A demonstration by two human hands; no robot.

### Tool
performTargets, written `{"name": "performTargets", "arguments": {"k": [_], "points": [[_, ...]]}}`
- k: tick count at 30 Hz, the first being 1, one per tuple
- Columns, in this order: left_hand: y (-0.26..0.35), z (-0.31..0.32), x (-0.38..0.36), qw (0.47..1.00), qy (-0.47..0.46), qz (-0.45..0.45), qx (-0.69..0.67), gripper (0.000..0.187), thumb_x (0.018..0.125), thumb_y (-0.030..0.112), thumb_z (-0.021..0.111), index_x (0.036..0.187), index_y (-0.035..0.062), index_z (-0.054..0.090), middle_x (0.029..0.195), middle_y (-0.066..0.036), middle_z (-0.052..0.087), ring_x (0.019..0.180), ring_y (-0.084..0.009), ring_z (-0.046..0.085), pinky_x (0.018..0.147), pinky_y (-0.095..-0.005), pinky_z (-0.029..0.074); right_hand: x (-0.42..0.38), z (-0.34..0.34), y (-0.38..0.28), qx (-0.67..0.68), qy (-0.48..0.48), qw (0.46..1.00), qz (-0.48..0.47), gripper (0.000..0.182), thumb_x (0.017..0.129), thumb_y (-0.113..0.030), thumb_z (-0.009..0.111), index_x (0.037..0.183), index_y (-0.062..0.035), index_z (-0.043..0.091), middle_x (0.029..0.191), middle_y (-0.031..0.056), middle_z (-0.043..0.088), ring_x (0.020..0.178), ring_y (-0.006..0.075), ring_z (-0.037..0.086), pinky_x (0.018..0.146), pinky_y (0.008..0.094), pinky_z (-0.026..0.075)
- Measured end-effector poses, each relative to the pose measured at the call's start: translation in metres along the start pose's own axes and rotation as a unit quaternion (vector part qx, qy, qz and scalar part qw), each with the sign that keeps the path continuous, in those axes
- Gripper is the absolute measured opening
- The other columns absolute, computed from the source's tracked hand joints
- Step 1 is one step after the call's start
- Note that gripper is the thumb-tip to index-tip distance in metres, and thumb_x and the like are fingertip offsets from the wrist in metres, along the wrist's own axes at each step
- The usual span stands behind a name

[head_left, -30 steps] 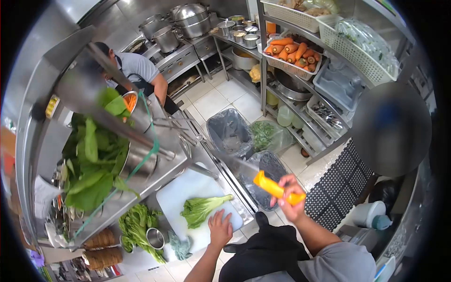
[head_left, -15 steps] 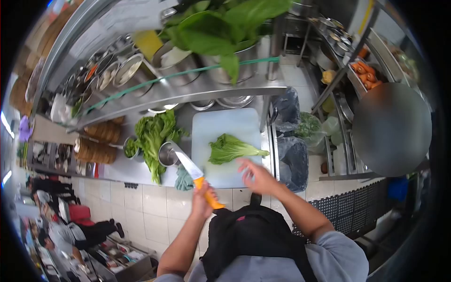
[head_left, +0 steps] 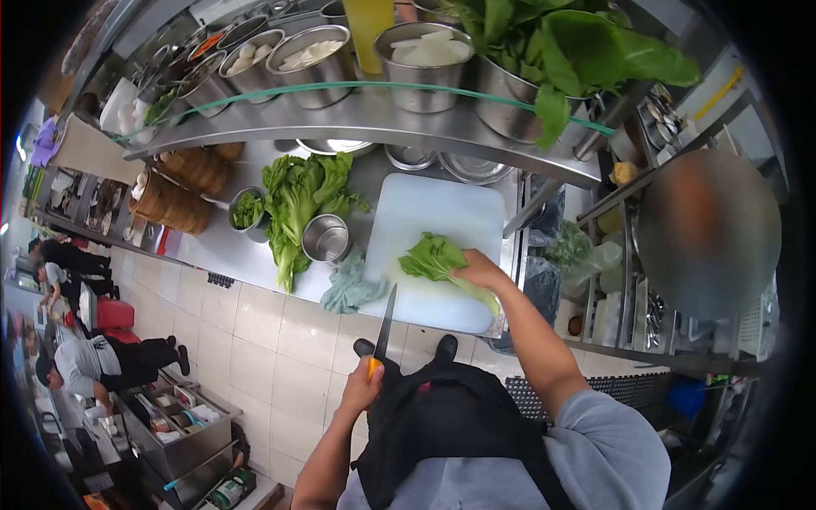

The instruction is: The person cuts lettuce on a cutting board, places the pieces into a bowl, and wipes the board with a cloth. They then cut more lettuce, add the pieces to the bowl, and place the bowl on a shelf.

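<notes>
In my left hand is a knife with an orange handle, its blade pointing up toward the near edge of the board. My right hand grips a leafy green vegetable lying on the white cutting board; the stalk end shows beyond the hand, toward the board's lower right. Left of the board are a crumpled green cloth, a steel cup and a pile of leafy greens. A small bowl holds cut greens.
Steel pots of ingredients line the shelf above the counter. Bamboo steamers stand at the left. Lined bins are right of the board. A person in grey and others are at the far left.
My right hand has closed on the vegetable, which was lying free. The knife has come away from the cup toward my body, its blade now more upright. The view has shifted.
</notes>
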State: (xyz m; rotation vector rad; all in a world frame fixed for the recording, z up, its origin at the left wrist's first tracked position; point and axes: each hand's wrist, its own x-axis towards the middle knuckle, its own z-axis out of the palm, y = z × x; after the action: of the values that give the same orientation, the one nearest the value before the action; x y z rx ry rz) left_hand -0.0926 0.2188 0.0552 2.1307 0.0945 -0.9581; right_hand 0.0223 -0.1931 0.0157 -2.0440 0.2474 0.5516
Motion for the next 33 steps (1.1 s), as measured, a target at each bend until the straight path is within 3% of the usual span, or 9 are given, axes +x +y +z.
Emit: {"name": "performTargets", "arguments": {"k": [3, 7, 13, 15, 18, 22, 27, 31, 33], "points": [[-0.022, -0.003, 0.017, 0.989, 0.076, 0.102, 0.077, 0.039, 0.104, 0.038, 0.062, 0.131, 0.0124, 0.054, 0.094, -0.027, 0.073, 0.088, -0.0526, 0.069, 0.073, -0.0587, 0.055, -0.014, -0.028, -0.017, 0.367, -0.038, 0.929, -0.043, 0.055, 0.092, -0.012, 0.076, 0.143, -0.0037, 0.058, 0.128, 0.0096, 0.071, 0.116, 0.0229, 0.067, 0.105, 0.0353, 0.05], [-0.012, -0.041, 0.045, 0.959, 0.169, 0.165, 0.157, 0.035, 0.103, 0.037, 0.061, 0.13, 0.0152, 0.056, 0.092, -0.027, 0.073, 0.086, -0.0542, 0.068, 0.074, -0.0633, 0.054, -0.02, -0.063, -0.082, 0.419, -0.026, 0.902, -0.097, 0.049, 0.096, -0.005, 0.072, 0.142, -0.0003, 0.057, 0.13, 0.0067, 0.068, 0.116, 0.019, 0.065, 0.105, 0.0335, 0.05], [0.029, -0.083, 0.05, 0.944, 0.208, 0.163, 0.197, 0.028, 0.104, 0.032, 0.061, 0.125, 0.0154, 0.056, 0.085, -0.028, 0.071, 0.081, -0.054, 0.068, 0.068, -0.0628, 0.052, 0.018, -0.056, -0.117, 0.255, -0.151, 0.952, -0.074, 0.06, 0.092, -0.02, 0.078, 0.145, -0.0035, 0.056, 0.133, 0.0102, 0.067, 0.121, 0.0213, 0.064, 0.105, 0.0357, 0.051], [0.037, -0.082, 0.042, 0.945, 0.197, 0.156, 0.208, 0.028, 0.104, 0.032, 0.06, 0.126, 0.0154, 0.055, 0.085, -0.028, 0.071, 0.081, -0.0537, 0.068, 0.068, -0.0624, 0.052, 0.04, -0.036, -0.101, -0.198, -0.114, 0.969, -0.089, 0.07, 0.087, -0.039, 0.081, 0.143, -0.0047, 0.057, 0.131, 0.0149, 0.068, 0.121, 0.0279, 0.065, 0.106, 0.0413, 0.051], [0.046, -0.066, 0.03, 0.942, 0.196, 0.191, 0.194, 0.03, 0.105, 0.03, 0.061, 0.127, 0.0102, 0.056, 0.086, -0.029, 0.071, 0.082, -0.054, 0.067, 0.069, -0.06, 0.053, 0.045, -0.009, -0.054, -0.306, -0.081, 0.948, -0.018, 0.075, 0.084, -0.051, 0.079, 0.14, -0.0061, 0.058, 0.13, 0.0187, 0.068, 0.121, 0.0342, 0.066, 0.105, 0.046, 0.051], [0.054, -0.04, 0.02, 0.951, 0.184, 0.172, 0.18, 0.032, 0.104, 0.031, 0.062, 0.129, 0.0116, 0.055, 0.086, -0.027, 0.072, 0.081, -0.0521, 0.069, 0.069, -0.059, 0.053, 0.021, 0.011, -0.053, -0.259, 0.01, 0.965, 0.047, 0.069, 0.085, -0.049, 0.079, 0.138, -0.0096, 0.06, 0.128, 0.0163, 0.067, 0.123, 0.0341, 0.063, 0.105, 0.0488, 0.05], [0.054, -0.02, 0.029, 0.961, 0.165, 0.161, 0.154, 0.032, 0.104, 0.033, 0.061, 0.129, 0.0141, 0.055, 0.087, -0.027, 0.072, 0.083, -0.0527, 0.069, 0.071, -0.0603, 0.053, 0.033, 0.03, -0.054, -0.285, 0.194, 0.922, -0.178, 0.049, 0.09, -0.045, 0.076, 0.128, -0.016, 0.067, 0.126, 0.0093, 0.066, 0.128, 0.0301, 0.057, 0.102, 0.0558, 0.047], [0.05, -0.015, 0.037, 0.963, 0.183, 0.162, 0.114, 0.033, 0.104, 0.036, 0.06, 0.129, 0.0161, 0.054, 0.091, -0.028, 0.073, 0.086, -0.054, 0.068, 0.073, -0.0628, 0.052, 0.065, 0.036, -0.064, -0.267, 0.117, 0.931, -0.219, 0.035, 0.09, -0.042, 0.077, 0.115, -0.0172, 0.072, 0.121, 0.0071, 0.067, 0.119, 0.0304, 0.062, 0.096, 0.0519, 0.05], [0.051, -0.013, 0.039, 0.964, 0.186, 0.157, 0.107, 0.033, 0.104, 0.036, 0.06, 0.129, 0.0157, 0.054, 0.092, -0.027, 0.073, 0.087, -0.054, 0.068, 0.074, -0.063, 0.052, 0.081, 0.038, -0.07, -0.126, 0.112, 0.982, -0.088, 0.03, 0.088, -0.04, 0.079, 0.105, -0.0158, 0.075, 0.108, 0.0083, 0.069, 0.102, 0.0321, 0.067, 0.088, 0.0478, 0.054]]}}
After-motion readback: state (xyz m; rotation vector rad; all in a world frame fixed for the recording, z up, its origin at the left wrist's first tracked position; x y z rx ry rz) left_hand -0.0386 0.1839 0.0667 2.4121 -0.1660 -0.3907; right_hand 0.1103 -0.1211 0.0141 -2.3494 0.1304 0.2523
